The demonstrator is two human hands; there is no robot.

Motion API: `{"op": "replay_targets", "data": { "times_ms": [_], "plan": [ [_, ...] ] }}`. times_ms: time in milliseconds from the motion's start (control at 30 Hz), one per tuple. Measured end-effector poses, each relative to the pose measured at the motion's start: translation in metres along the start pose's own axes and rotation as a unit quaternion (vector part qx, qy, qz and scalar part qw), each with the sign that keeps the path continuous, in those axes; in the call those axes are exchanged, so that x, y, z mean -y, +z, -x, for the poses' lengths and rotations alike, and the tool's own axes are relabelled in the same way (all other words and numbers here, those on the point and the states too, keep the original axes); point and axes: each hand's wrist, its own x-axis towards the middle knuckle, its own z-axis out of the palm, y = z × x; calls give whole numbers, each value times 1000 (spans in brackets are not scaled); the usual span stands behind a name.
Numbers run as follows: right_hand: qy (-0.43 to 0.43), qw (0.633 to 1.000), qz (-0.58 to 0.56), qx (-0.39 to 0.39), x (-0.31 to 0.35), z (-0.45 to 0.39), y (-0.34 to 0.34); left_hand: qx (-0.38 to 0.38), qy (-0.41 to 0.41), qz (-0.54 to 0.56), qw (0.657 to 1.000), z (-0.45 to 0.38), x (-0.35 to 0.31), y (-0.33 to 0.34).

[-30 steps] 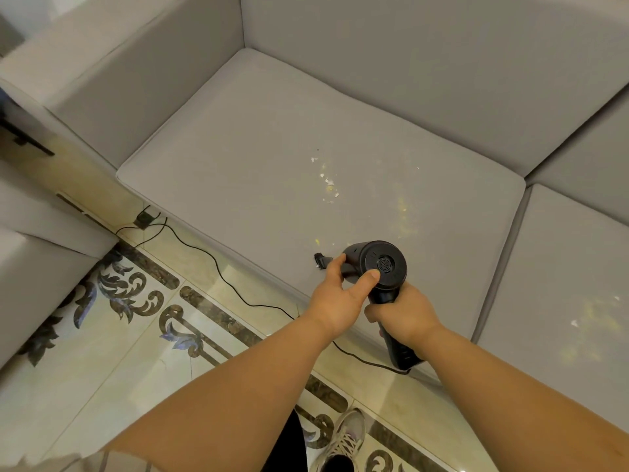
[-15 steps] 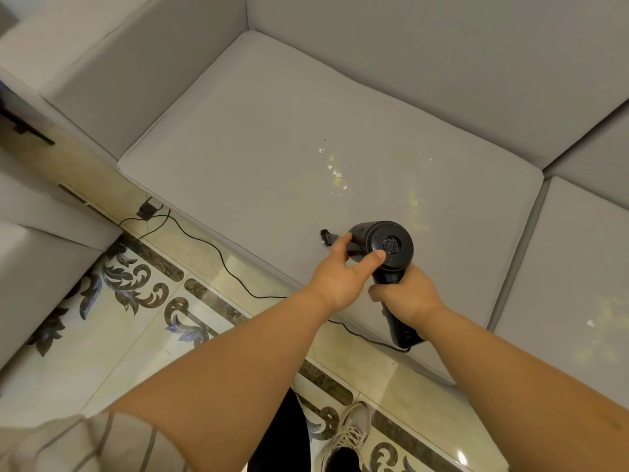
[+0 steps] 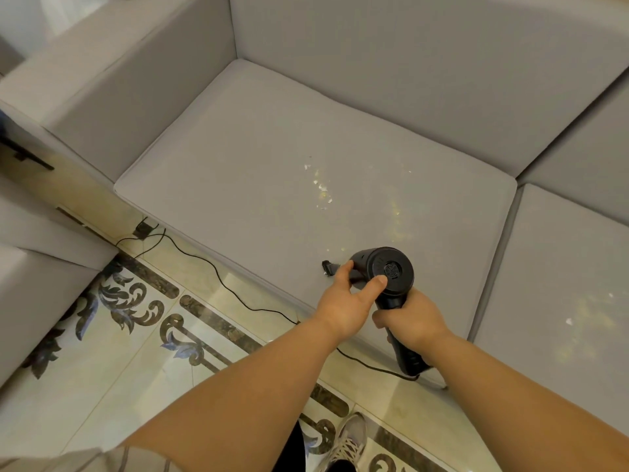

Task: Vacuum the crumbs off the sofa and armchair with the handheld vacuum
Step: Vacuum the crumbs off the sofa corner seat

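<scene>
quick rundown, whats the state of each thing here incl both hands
handheld vacuum: held over the seat cushion's front edge
left hand: grips the vacuum's body, thumb on the rear cap
right hand: grips the handle
crumbs: scattered on the cushion
seat cushion: in place, crumbed
cord: loose on the floor

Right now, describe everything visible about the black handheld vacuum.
The black handheld vacuum looks like matte plastic, shaped like a hair dryer: a round barrel whose rear cap, with a small circular grille, faces the camera, and a straight handle angling down toward the floor. A narrow nozzle reaches left, low over the grey sofa seat cushion. The right hand grips the handle; the left hand holds the barrel, thumb on the cap. A thin black cord leaves the handle's base across the tiled floor.
</scene>
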Motion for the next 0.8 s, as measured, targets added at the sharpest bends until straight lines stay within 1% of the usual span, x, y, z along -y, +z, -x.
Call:
{"op": "replay_targets", "data": {
  "times_ms": [133,300,467,600,733,800],
  "plan": [
    [-20,1000,-2,-17,7,2,-6,-15,22,3,1000,2,-8,1],
    [-39,999,-14,-10,41,-16,0,-41,38,15,998,-12,-24,-24],
    [-39,999,-27,-4,79,-53,21,-38,34,20,999,-49,-33,-69],
    [-25,1000,-16,4,94,-72,33,-26,14,19,999,-71,-34,-90],
    [12,1000,-22,2,95,-82,31,7,7,-2,1000,-86,-37,-94],
    [18,999,-30,3,94,-85,27,6,10,-5,1000,-89,-43,-89]
  ]
}}
